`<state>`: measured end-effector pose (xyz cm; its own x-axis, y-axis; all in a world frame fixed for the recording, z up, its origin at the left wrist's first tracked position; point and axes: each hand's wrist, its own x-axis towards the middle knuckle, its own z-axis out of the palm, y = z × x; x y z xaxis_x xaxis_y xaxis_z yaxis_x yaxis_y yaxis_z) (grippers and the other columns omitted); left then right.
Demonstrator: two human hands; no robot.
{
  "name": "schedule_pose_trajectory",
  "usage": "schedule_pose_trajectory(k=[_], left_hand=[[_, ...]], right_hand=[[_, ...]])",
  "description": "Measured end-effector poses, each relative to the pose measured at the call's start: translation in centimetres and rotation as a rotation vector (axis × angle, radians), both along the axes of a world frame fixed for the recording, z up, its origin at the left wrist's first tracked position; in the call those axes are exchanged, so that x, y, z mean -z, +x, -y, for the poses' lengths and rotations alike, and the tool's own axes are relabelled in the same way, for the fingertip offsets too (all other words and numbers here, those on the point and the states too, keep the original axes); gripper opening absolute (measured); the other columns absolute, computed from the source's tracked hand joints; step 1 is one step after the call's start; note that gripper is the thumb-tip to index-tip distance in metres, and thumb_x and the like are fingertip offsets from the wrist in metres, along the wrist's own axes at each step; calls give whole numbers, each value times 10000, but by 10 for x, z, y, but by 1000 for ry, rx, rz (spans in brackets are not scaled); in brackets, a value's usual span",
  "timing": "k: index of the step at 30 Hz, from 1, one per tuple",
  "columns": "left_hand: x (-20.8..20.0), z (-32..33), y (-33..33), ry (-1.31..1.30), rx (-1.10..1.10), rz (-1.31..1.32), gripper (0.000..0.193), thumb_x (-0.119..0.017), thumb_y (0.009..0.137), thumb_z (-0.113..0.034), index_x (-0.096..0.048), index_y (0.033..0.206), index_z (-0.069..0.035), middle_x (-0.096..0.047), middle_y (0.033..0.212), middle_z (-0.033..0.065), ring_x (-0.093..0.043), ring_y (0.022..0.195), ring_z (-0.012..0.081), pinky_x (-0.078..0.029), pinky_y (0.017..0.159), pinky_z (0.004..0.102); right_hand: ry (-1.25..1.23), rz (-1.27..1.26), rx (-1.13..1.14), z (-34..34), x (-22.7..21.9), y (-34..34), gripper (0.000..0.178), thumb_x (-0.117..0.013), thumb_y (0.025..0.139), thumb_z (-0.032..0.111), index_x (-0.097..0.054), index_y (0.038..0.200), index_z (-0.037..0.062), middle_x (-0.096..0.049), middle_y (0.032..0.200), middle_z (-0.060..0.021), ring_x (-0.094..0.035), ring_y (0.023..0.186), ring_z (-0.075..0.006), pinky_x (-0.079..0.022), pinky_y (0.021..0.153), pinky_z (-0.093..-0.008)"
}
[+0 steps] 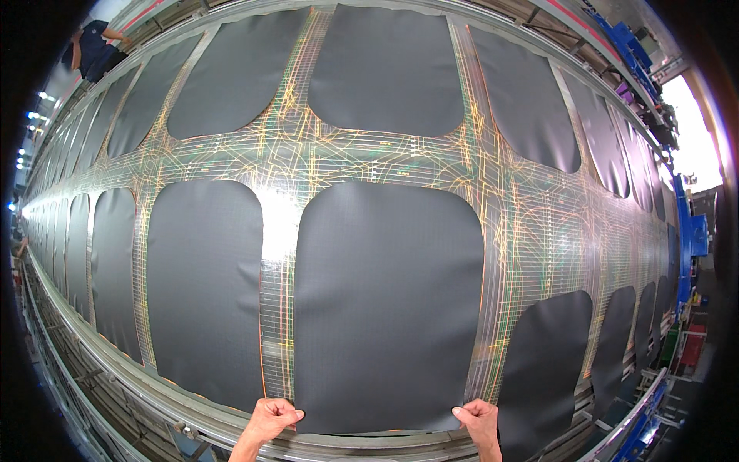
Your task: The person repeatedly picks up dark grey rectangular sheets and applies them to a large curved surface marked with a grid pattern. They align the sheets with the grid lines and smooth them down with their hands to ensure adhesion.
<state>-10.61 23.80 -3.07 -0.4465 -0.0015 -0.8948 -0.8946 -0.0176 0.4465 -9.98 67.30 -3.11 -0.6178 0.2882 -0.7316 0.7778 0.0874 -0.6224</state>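
Note:
A large dark grey sheet (389,308) with rounded far corners lies in front of me on a long table (369,158) marked with many fine coloured lines. My left hand (273,418) pinches its near left corner between thumb and fingers. At the near right corner, my right hand (479,420) grips the same sheet in a like pinch. The sheet's near edge sags slightly between my hands, close to the table's front edge. Most of it lies flat, with a small ripple by the right hand.
Similar dark sheets run along both sides, such as one on the left (204,285), one on the right (548,362) and one opposite (389,69). Metal rails (192,420) border the near side. A person in dark clothes (96,50) stands at the far left. Blue machine parts (697,235) stand at the right end.

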Motion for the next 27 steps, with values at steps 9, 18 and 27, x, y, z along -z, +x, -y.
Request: schedule_pose_trajectory(k=[9, 18, 27], left_hand=[[4, 2, 1, -8, 14, 13, 212, -780, 816, -108, -650, 682, -7, -603, 598, -7, -575, 543, 63, -531, 535, 239], [4, 1, 6, -38, 0, -27, 204, -782, 795, -78, -630, 668, -29, -585, 589, -13, -567, 539, 71, -520, 520, 249], [1, -9, 2, -53, -13, -102, 195, -743, 822, -81, -607, 684, -59, -558, 596, -34, -533, 530, 50, -498, 495, 234]], right_hand=[[18, 6, -20, 7, -9, -9, 190, -783, 779, 65, -633, 677, 6, -597, 591, -4, -531, 514, -52, -447, 468, -212], [40, 3, -96, 4, -7, -6, 214, -774, 795, 101, -621, 673, 15, -593, 593, -1, -535, 510, -56, -442, 468, -222], [-35, -59, -83, 1, -11, -5, 210, -777, 824, 134, -630, 719, 27, -592, 605, 7, -547, 518, -52, -475, 465, -218]])
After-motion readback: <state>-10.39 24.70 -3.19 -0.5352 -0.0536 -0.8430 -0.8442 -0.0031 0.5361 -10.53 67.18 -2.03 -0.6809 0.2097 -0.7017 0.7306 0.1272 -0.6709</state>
